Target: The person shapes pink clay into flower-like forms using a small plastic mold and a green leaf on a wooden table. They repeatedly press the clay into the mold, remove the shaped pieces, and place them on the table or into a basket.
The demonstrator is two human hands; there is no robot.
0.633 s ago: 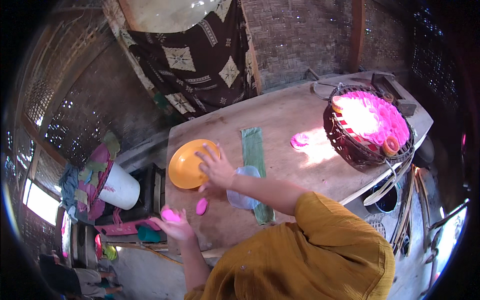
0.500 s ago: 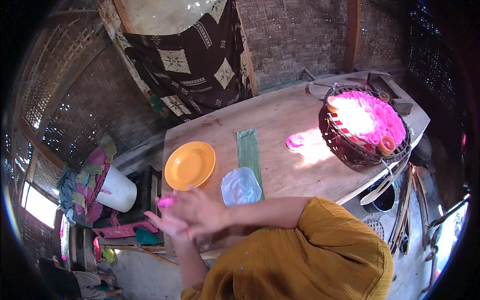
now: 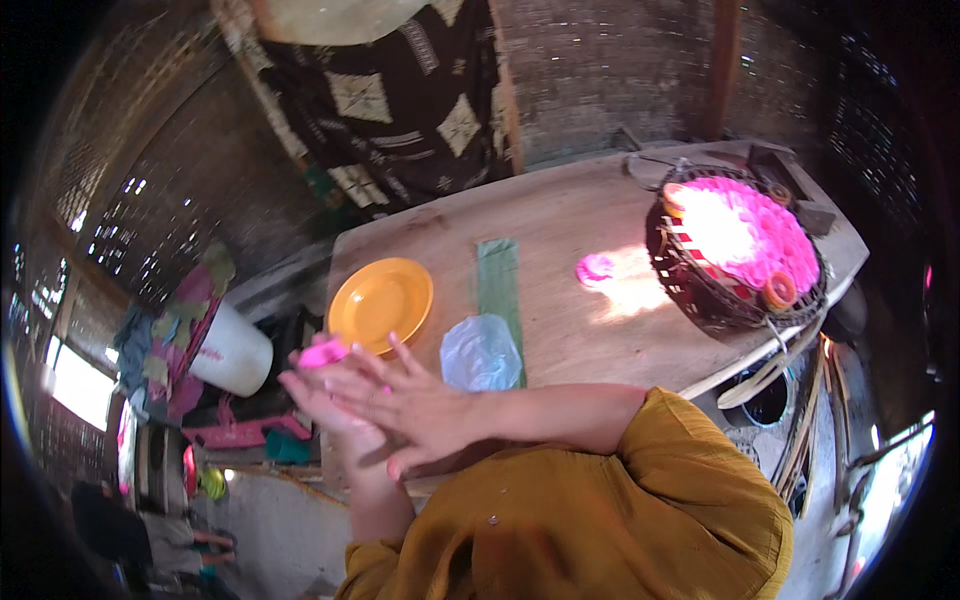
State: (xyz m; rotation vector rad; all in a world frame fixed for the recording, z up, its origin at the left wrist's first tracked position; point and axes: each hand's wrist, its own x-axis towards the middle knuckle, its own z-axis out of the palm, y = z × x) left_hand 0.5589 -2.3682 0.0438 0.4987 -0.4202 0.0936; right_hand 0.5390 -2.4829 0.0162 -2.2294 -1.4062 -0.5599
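My left hand is palm up, left of centre, near the table's front edge. A bright pink, soft-looking piece lies on its fingers. My right hand lies flat across the left palm, its fingers spread and touching the left hand; whatever is under its palm is hidden. Just beyond the hands sits an orange-yellow plate. To their right lies a clear plastic bag, partly over a green leaf strip. Another small pink piece rests on the wooden table.
A dark woven basket full of pink pieces stands at the table's right end, beside a wooden frame. On the left are a white bucket with cloths and a pink-edged box. Another person is at lower left.
My right hand has slid across the left one, its fingers now spread more clearly. The pink piece still shows at the left fingers. The view has shifted slightly.
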